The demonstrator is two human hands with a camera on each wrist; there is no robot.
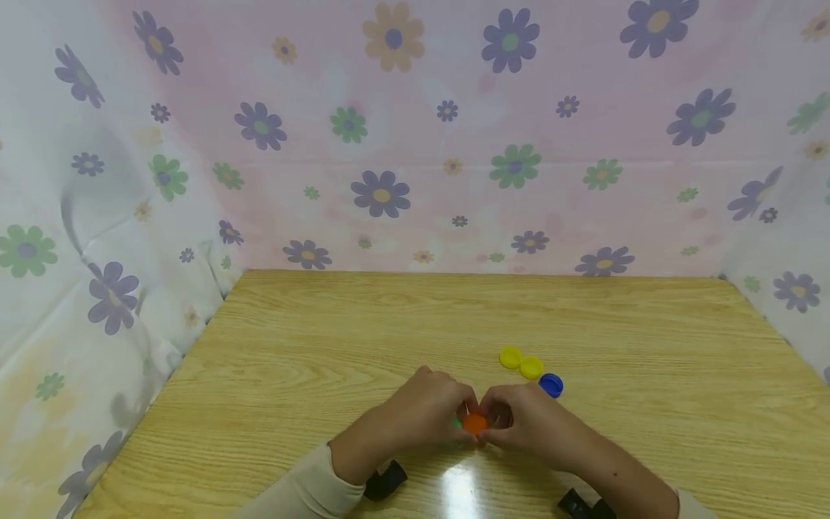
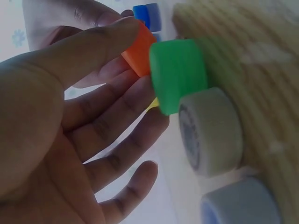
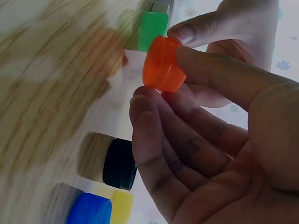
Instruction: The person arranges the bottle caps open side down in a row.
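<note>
Between both hands, close over the table point(image 1: 292, 346), is an orange bottle cap point(image 3: 163, 64) with a ribbed side. My left hand point(image 1: 428, 409) pinches it from the left with thumb and fingertips, its other fingers spread in the left wrist view. From the other side, my right hand point(image 1: 534, 424) pinches the same cap by thumb and fingers. A green cap point(image 2: 179, 74) stands beside the left fingertips, mostly covered by that hand in the head view. Past it in the left wrist view stand a whitish cap point(image 2: 212, 133) and a pale grey-blue one point(image 2: 243, 205).
Beyond the right hand, two yellow caps point(image 1: 511, 357) lie side by side, with a blue cap point(image 1: 551, 385) right by them. In the right wrist view a black cap point(image 3: 120, 163) stands near the right fingers. A flowered cloth point(image 1: 415, 144) hangs behind the table.
</note>
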